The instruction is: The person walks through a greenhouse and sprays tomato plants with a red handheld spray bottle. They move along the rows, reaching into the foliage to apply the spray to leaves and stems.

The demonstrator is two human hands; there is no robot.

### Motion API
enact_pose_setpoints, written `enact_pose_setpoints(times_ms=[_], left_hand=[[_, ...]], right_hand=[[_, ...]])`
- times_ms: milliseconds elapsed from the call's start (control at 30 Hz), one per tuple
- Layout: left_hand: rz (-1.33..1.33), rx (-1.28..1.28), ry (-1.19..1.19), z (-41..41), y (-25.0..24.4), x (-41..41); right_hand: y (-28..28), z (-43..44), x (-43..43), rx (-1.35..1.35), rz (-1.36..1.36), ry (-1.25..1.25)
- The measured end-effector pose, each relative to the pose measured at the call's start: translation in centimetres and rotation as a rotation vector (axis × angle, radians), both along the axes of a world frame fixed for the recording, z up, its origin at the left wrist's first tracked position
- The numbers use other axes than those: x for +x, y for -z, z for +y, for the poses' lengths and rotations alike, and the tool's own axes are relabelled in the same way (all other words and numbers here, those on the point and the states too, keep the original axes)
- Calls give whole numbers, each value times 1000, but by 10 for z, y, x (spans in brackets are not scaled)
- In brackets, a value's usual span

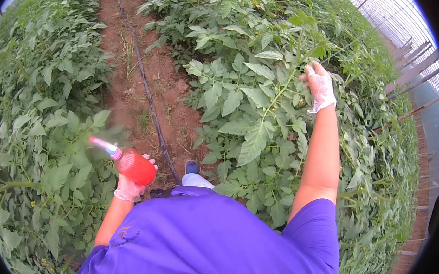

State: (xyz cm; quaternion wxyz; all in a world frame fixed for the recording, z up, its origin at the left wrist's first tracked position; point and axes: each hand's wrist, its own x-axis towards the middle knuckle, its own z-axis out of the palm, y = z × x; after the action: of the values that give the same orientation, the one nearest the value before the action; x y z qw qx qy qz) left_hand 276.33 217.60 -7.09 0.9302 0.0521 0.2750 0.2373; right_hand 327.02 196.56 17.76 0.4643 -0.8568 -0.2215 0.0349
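Note:
My left hand [131, 186], in a clear thin plastic glove, grips a ribbed bottle [135, 165] of red liquid from below. Its pale nozzle with a red tip [103, 145] points up and left toward the tomato foliage [63, 135]. A blurred haze hangs around the tip. On the other side my right hand [318, 85], gloved the same way, reaches out with curled fingers beside a tomato shoot [282, 89]. Whether the fingers pinch the stem or only touch it is unclear. Broad leaves [256, 142] hang below that shoot.
Bare reddish soil [129, 90] runs between two dense plant rows, with a black irrigation hose [146, 79] along it. My dark shoe [192, 167] stands on this path. Wooden poles [417, 70] and the greenhouse's film roof [394, 15] show at the upper right. Small yellow flowers dot the plants.

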Motion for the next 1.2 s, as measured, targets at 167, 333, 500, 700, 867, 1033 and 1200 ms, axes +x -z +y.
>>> enact_pose_setpoints(times_ms=[167,333,500,700,867,1033,1200], left_hand=[[-13,30,-6,23,-9,43],[42,19,-112,54,-23,83],[-32,24,-23,90,-25,143],[-42,6,157,138,-22,186],[-58,24,356,205,-26,208],[-123,-21,436,299,-10,210],[-55,46,324,363,-10,207]], right_hand=[[88,-18,164,-574,-169,-12],[53,21,64,-94,42,-27],[65,-13,25,543,499,-122],[51,7,-21,640,386,-129],[94,-25,9,695,220,-142],[58,-8,-26,567,-2,53],[16,36,-42,23,132,488]])
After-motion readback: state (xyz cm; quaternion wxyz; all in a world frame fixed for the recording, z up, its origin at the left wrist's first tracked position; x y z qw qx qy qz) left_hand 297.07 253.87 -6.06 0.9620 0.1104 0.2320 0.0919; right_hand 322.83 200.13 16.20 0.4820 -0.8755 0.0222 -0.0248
